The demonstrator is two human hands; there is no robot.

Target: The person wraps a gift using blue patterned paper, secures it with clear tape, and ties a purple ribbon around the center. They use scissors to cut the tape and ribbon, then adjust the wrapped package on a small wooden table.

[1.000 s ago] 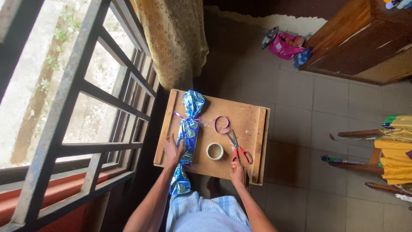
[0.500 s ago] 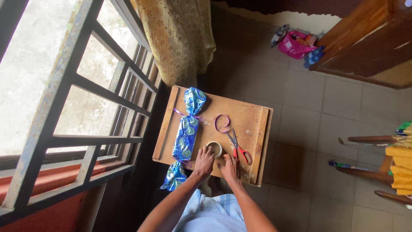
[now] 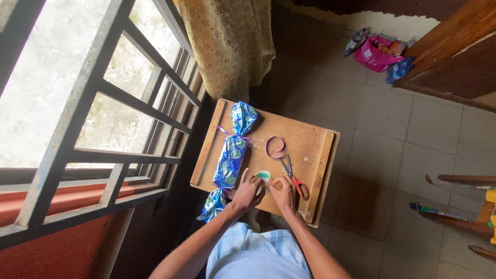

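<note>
Head view: wooden bench [image 3: 305, 139] seen from above, beside a barred window [image 3: 93, 103]. Left hand [image 3: 248, 190] and right hand [image 3: 283, 192] meet at the bench's near edge, both grips closed on a roll of tape [image 3: 263, 176] held between them. Blue wrapped parcel [image 3: 231, 155] lies just left of the hands. Red-handled scissors [image 3: 293, 176] and a purple ribbon loop [image 3: 275, 147] lie close by.

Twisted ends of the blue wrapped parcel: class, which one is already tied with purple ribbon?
The far end, near the curtain, has ribbon at its neck; the near end overhangs the table.
</note>
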